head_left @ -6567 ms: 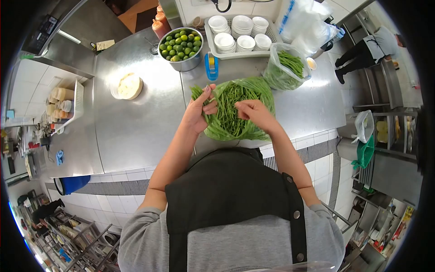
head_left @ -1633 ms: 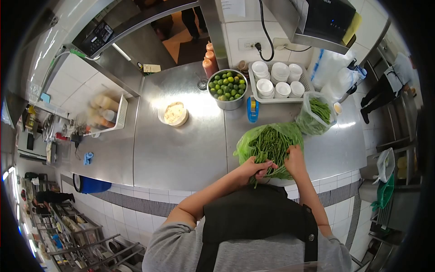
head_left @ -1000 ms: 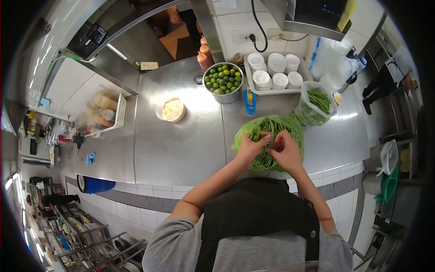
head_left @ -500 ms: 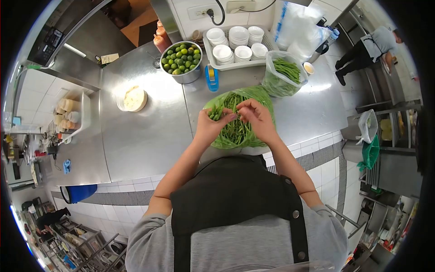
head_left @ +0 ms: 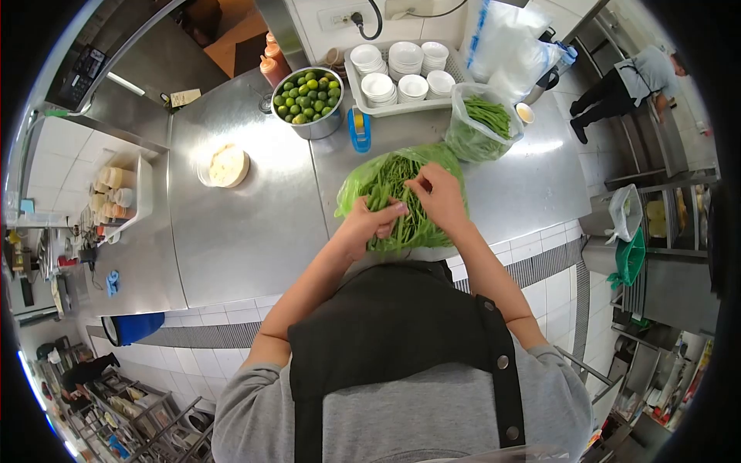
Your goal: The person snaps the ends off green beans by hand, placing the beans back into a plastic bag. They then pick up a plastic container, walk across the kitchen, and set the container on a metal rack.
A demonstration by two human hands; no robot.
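A green plastic bag (head_left: 350, 185) lies spread on the steel counter in front of me, heaped with long green beans (head_left: 399, 171). My left hand (head_left: 366, 226) is closed around a small bunch of green beans (head_left: 376, 197) at the heap's left side, thumb across them. Over the right side of the heap is my right hand (head_left: 440, 199), its fingertips pinched together low against the beans. Whatever is between those fingertips is too small to make out. Behind the heap, to the right, a clear bag (head_left: 472, 140) stands upright with more green beans (head_left: 488, 116) inside.
Along the back are a metal pot of limes (head_left: 315, 127), a blue tape dispenser (head_left: 360, 139) and a white crate (head_left: 386, 110) of stacked small bowls. A round tub (head_left: 228, 167) sits left on the counter (head_left: 255, 239). Another person (head_left: 629, 81) stands at far right.
My left hand has turned and moved down, its bunch tilting over the heap. My right hand has shifted slightly, its fingers now lower and pinched near the beans.
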